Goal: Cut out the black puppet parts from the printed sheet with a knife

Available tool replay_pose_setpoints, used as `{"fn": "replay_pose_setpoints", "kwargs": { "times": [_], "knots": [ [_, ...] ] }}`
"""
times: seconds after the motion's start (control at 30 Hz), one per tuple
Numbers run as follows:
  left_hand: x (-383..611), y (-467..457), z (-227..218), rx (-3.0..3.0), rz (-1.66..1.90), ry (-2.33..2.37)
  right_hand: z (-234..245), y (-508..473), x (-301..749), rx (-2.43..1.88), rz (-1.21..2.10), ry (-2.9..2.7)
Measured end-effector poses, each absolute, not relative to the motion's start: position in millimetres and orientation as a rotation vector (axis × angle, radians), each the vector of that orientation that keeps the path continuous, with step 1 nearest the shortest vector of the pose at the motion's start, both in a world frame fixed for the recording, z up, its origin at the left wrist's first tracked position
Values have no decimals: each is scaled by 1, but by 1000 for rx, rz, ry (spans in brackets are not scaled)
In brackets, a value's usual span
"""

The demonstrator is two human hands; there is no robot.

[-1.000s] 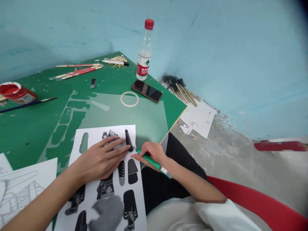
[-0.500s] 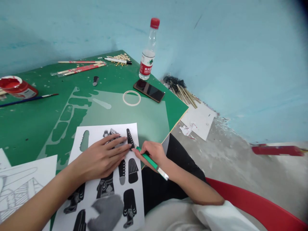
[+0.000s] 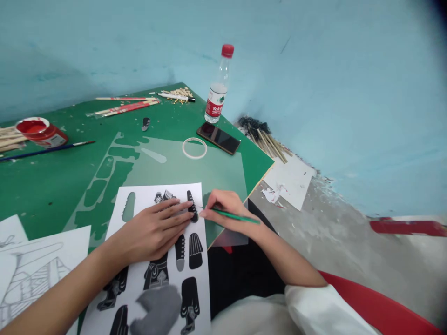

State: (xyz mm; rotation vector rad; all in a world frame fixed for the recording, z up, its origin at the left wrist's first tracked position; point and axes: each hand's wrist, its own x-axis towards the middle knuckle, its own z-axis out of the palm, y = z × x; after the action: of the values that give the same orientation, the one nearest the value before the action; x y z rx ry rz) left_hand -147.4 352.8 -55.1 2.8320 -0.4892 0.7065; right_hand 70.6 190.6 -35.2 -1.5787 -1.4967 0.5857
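Observation:
A white sheet printed with black and grey figure parts [image 3: 165,309] lies on the green table, over a translucent plastic sheet [image 3: 223,170]. My left hand [image 3: 153,228] rests flat on the printed sheet, fingers stretched out, their tips beside a slim black printed piece [image 3: 194,211]. Just right of that piece, my right hand [image 3: 226,207] pinches a green craft knife [image 3: 235,216]. The knife's thin tip points left toward the sheet's right edge; whether it touches the paper I cannot tell. A cut-out opening [image 3: 129,207] shows near the sheet's upper left.
A phone [image 3: 218,138], a white tape ring [image 3: 194,148] and a water bottle [image 3: 217,88] stand or lie beyond my hands. Left are a red paint jar [image 3: 52,137], a paintbrush [image 3: 49,150] and line drawings [image 3: 38,265]. The table edge [image 3: 256,184] runs close by my right hand.
My right hand has lifted slightly away from the slim black piece, and the knife has turned to lie flatter. My left hand stays flat on the sheet. The view has shifted a little.

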Motion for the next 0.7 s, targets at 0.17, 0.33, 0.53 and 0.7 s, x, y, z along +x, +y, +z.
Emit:
{"fn": "replay_pose_setpoints", "kwargs": {
  "times": [0.17, 0.33, 0.53, 0.7],
  "knots": [
    [-148, 354, -60, 2815, 682, -487, -41, 230, 80, -1612, 747, -1214],
    [-148, 353, -61, 2807, 702, -453, -52, 240, 75, -1656, 795, -1128],
    [-148, 353, -62, 2790, 697, -459, -48, 233, 75, -1664, 775, -1207],
    [-148, 352, -63, 2764, 686, -426, -50, 237, 75, -1701, 700, -1262]
  ]
}}
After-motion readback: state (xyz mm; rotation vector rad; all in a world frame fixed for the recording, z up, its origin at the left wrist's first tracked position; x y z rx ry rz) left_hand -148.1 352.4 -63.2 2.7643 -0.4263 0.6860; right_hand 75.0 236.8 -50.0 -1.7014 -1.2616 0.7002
